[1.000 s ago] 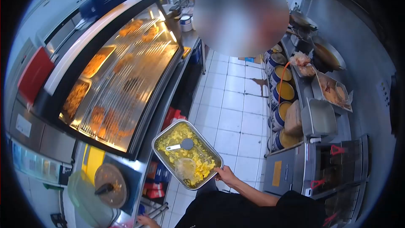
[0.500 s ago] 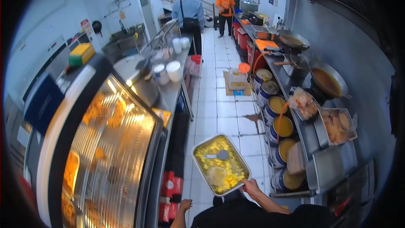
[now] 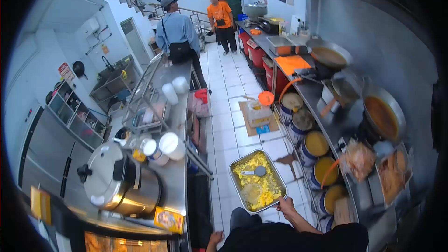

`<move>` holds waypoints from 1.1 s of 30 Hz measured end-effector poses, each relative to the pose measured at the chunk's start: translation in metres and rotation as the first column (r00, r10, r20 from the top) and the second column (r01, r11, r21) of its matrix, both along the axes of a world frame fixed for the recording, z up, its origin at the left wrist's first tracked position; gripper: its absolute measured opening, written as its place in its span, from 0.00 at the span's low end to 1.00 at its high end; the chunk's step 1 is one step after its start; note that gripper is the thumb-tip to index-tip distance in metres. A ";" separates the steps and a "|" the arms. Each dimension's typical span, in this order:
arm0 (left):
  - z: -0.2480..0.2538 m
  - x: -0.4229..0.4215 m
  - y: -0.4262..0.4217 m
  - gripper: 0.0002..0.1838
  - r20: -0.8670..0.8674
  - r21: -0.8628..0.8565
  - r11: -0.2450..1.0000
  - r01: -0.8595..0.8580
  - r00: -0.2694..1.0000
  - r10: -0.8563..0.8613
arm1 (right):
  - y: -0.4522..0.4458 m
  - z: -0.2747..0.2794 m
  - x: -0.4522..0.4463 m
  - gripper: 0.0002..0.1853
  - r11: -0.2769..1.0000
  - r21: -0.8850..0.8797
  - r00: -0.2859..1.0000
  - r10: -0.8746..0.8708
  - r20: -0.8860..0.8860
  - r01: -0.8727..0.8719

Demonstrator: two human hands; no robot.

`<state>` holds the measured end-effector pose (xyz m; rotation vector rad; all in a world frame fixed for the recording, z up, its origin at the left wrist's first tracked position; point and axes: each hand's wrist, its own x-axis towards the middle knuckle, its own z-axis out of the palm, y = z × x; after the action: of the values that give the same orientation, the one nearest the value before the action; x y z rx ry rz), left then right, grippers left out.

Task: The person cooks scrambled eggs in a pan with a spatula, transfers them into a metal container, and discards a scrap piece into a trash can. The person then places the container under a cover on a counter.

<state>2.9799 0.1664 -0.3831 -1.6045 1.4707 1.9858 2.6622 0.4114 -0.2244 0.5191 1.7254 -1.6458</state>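
Observation:
My right hand (image 3: pixel 286 206) grips the lower right corner of a metal tray (image 3: pixel 281 179). Chopped yellow food (image 3: pixel 267 191) fills the tray, with a grey-headed utensil (image 3: pixel 254 172) and a clear plastic piece lying on it. My left hand (image 3: pixel 216 238) hangs low at the bottom edge, beside the left counter, its fingers curled; whether it holds anything is too small to tell.
A steel counter (image 3: pixel 175 177) with a large pot (image 3: pixel 121 177) lines the left. Woks and tubs (image 3: pixel 325 172) line the right. A box (image 3: pixel 258 114) on cardboard sits in the aisle. Two people (image 3: pixel 178 32) (image 3: pixel 221 18) stand at the far end.
The view has moved forward along the aisle and the heated display has slid down out of most of the frame. The tray has stayed in my right hand.

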 end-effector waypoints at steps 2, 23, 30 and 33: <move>-0.014 -0.033 -0.018 0.16 0.032 0.013 1.000 0.003 0.999 -0.004 | -0.033 -0.017 -0.056 0.16 1.000 0.002 1.000 0.017 0.010 -0.017; -0.091 -0.769 -0.556 0.13 -0.329 -0.277 0.959 0.059 0.932 -0.152 | -0.402 -0.136 -0.535 0.18 0.973 0.051 0.973 -0.228 0.047 0.225; -0.164 -0.780 -0.612 0.19 0.220 -0.349 0.708 0.614 0.788 -0.575 | -0.544 -0.135 -0.770 0.18 0.947 0.107 0.953 -0.303 -0.020 0.303; -0.173 -0.786 -0.624 0.19 0.292 -0.199 0.748 0.633 0.767 -0.572 | -0.584 -0.145 -0.859 0.18 0.920 -0.049 0.921 -0.387 0.048 0.389</move>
<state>2.1938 -0.4577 -0.5559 -1.1453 1.9373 1.2366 1.8027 -0.1725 -0.3692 0.9060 1.6134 -1.9367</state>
